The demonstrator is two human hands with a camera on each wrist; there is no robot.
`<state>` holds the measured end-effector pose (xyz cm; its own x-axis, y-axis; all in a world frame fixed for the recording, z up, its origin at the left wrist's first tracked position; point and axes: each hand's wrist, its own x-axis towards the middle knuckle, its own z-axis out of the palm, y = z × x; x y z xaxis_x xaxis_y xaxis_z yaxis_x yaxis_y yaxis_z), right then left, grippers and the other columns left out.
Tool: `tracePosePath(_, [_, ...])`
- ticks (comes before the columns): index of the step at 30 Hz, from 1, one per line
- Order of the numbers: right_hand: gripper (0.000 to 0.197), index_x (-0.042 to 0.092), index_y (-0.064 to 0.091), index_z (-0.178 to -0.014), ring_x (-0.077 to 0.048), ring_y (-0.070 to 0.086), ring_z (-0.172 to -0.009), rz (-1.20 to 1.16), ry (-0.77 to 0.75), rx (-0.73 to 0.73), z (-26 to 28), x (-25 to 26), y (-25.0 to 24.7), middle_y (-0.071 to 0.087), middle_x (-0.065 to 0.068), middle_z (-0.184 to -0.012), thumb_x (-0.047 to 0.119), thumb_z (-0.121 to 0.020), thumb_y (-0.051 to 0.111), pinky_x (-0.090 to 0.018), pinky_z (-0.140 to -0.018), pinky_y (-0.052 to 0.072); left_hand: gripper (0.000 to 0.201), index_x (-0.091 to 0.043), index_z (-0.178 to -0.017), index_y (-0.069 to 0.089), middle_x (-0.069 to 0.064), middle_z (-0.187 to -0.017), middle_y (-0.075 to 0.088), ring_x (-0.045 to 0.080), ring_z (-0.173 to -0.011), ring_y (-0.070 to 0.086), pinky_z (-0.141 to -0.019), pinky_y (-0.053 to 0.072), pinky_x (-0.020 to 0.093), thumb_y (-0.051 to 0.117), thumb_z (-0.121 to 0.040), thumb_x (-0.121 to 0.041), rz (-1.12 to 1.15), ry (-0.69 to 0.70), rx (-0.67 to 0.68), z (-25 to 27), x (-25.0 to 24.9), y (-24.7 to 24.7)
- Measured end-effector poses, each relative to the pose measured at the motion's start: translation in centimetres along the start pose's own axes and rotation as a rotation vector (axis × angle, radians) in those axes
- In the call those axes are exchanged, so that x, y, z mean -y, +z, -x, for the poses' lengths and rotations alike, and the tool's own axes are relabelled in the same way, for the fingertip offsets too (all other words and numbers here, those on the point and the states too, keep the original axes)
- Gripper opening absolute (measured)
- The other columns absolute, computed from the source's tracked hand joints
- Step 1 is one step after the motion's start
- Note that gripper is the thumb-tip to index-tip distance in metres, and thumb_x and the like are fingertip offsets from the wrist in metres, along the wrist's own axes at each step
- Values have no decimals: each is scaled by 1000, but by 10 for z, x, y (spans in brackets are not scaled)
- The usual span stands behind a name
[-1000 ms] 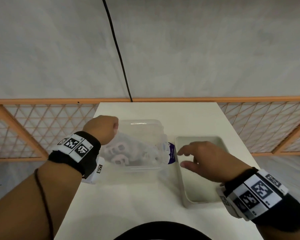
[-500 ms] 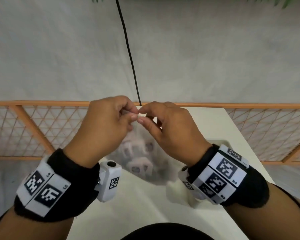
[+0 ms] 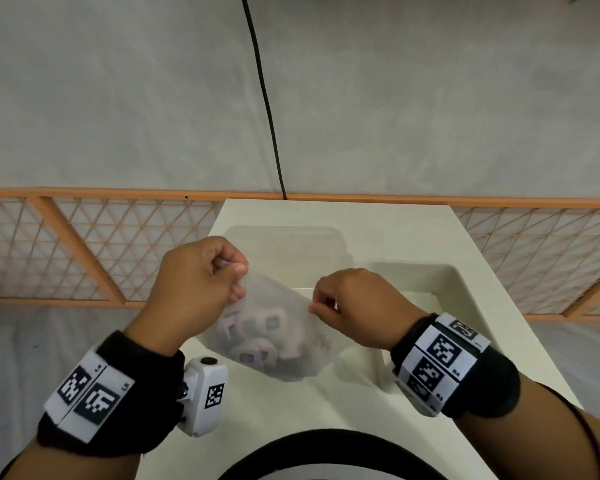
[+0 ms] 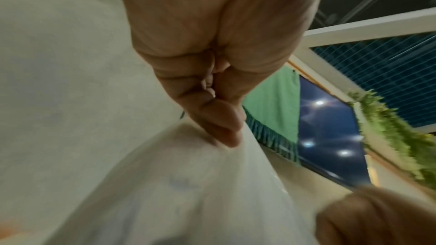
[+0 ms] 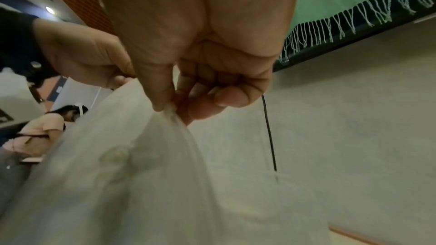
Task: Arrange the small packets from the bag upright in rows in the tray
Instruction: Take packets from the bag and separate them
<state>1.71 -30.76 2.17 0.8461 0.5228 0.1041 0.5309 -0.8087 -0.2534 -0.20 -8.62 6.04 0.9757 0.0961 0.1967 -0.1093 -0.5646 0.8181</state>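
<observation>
A translucent plastic bag [image 3: 274, 327] hangs above the table between both hands, with several small pinkish packets [image 3: 253, 323] showing through it. My left hand [image 3: 201, 282] pinches the bag's top edge at the left, thumb against fingers. My right hand [image 3: 347, 306] pinches the top edge at the right. The bag's mouth is stretched between them. In the left wrist view the left hand [image 4: 221, 118] pinches the bag [image 4: 177, 183]. The right wrist view shows the right hand [image 5: 179, 103] bunching the bag [image 5: 122, 165]. The cream tray [image 3: 465, 292] sits on the table at the right, partly behind my right wrist.
The white table [image 3: 326, 216] has a clear plastic container [image 3: 291, 244] behind the bag. An orange lattice fence [image 3: 84, 244] runs behind and beside the table. A black cable [image 3: 267, 98] hangs down the wall. Another person [image 5: 40, 131] sits in the background of the right wrist view.
Both hands lifted the bag out of the clear container, pinched its top together, then drew apart sideways, stretching the top edge. The right hand came over from the tray.
</observation>
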Motion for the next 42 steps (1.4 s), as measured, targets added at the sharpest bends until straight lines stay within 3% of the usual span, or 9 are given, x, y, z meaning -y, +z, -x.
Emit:
tracePosePath(11, [12, 27, 47, -80, -15, 47, -72, 107, 117, 211, 12, -22, 39, 64, 4, -89, 31, -92, 48, -27, -68, 44, 14, -6, -76, 63, 17, -69, 67, 14, -51, 68, -54, 53, 20, 59, -87, 2, 76, -280, 7, 17, 105, 17])
tracePosePath(16, [12, 24, 50, -87, -19, 52, -76, 121, 129, 172, 16, -35, 58, 64, 2, -95, 28, -95, 42, -27, -66, 42, 16, -19, -82, 63, 4, -71, 59, 22, -62, 69, -66, 56, 35, 57, -86, -4, 64, -237, 81, 21, 117, 33])
tracePosePath(20, [31, 32, 53, -123, -23, 62, -88, 106, 91, 92, 19, -44, 66, 62, 5, -105, 20, -94, 48, -30, -70, 48, 17, -33, -87, 66, -5, -94, 59, 16, -74, 63, -73, 51, 31, 61, -88, -17, -88, -142, 252, 20, 115, 40])
tracePosePath(24, [61, 33, 70, -105, -20, 59, -50, 242, -124, -5, 22, -49, 74, 64, 3, -79, -3, -57, 76, -21, -45, 40, 20, -44, -88, 67, -10, -99, 55, 4, -85, 56, -81, 46, 24, 62, -89, -24, -174, -96, 350, 17, 110, 46])
tracePosePath(27, [67, 34, 70, -108, -20, 59, -57, 271, -257, -72, 27, -52, 82, 64, -2, -87, -7, -55, 74, -25, -55, 45, 22, -45, -93, 68, -11, -98, 54, -3, -81, 55, -73, 38, 8, 64, -87, -24, -186, -67, 378, 18, 108, 50])
tracePosePath(31, [51, 31, 68, -107, -22, 60, -65, 282, -274, -85, 35, -57, 88, 62, -4, -90, -2, -70, 59, -29, -62, 48, 25, -38, -82, 73, -12, -97, 57, -4, -68, 55, -65, 39, 5, 67, -83, -14, -147, -46, 331, 21, 108, 56])
tracePosePath(34, [53, 28, 70, -95, -22, 59, -65, 266, -229, -79, 38, -59, 90, 59, -2, -86, -4, -54, 78, -27, -61, 46, 30, -32, -68, 69, -10, -96, 59, 4, -64, 55, -62, 37, 8, 62, -82, -7, -179, -69, 320, 19, 106, 61])
tracePosePath(39, [63, 33, 71, -96, -18, 58, -62, 238, -172, -8, 39, -57, 86, 56, 2, -80, -2, -44, 77, -24, -53, 35, 19, -32, -75, 70, -10, -95, 52, 3, -80, 53, -65, 37, 17, 57, -85, -23, -283, -97, 379, 18, 97, 70])
tracePosePath(42, [49, 36, 62, -119, -19, 59, -75, 214, -81, 98, 40, -50, 83, 56, 3, -89, 22, -72, 65, -26, -63, 36, 15, -31, -74, 66, -7, -92, 53, 6, -82, 55, -70, 42, 21, 57, -85, -32, -330, -108, 337, 19, 96, 76])
